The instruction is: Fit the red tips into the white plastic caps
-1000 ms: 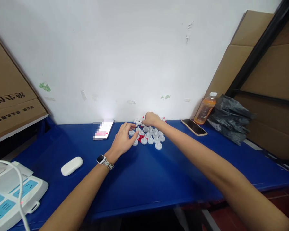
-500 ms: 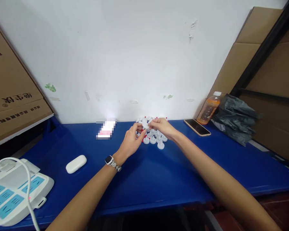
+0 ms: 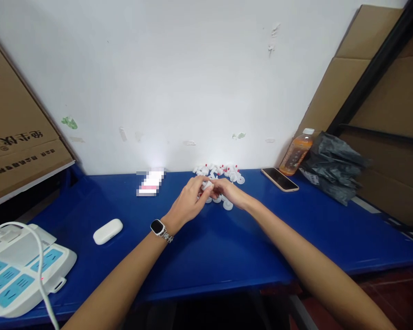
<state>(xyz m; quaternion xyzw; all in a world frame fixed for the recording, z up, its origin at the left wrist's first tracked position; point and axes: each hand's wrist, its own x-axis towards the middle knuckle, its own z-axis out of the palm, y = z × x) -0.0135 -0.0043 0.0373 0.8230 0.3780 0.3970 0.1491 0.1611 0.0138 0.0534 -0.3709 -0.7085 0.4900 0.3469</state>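
Both hands now drawn together above the blue table [image 3: 227, 247], left hand [image 3: 189, 204] and right hand [image 3: 229, 192] pinching 1 small white plastic part [image 3: 207, 184] between their fingertips, loose white parts [image 3: 223, 172] just beyond the fingers, no longer under them.

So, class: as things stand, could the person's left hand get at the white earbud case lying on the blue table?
Probably yes. The white earbud case lies in the open on the blue table, on the left hand's own side, with nothing between them; but that hand's fingertips are busy pinching a small white part.
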